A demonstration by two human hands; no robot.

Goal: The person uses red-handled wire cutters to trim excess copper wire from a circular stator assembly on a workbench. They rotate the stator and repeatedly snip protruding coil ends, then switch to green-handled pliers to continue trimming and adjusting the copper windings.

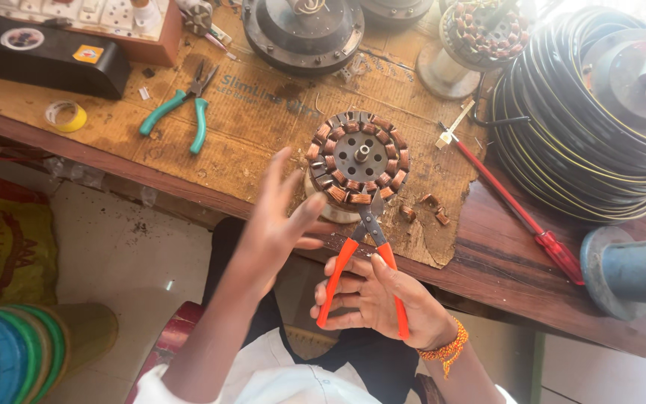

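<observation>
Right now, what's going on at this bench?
A person is working on a round motor stator ringed with copper coils, set on a cardboard sheet at the edge of a wooden bench. The right hand grips orange-handled cutters, whose nose meets the coils on the stator's near edge. The left hand is open, fingers spread beside the stator's left side. A few cut copper bits lie nearby. Green-handled pliers and a red screwdriver lie unused.

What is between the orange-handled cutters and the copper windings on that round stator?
Nothing visible. The right hand holds the orange-handled cutters, whose tips already reach the copper windings at the stator near edge. The left hand is open beside it.
</observation>
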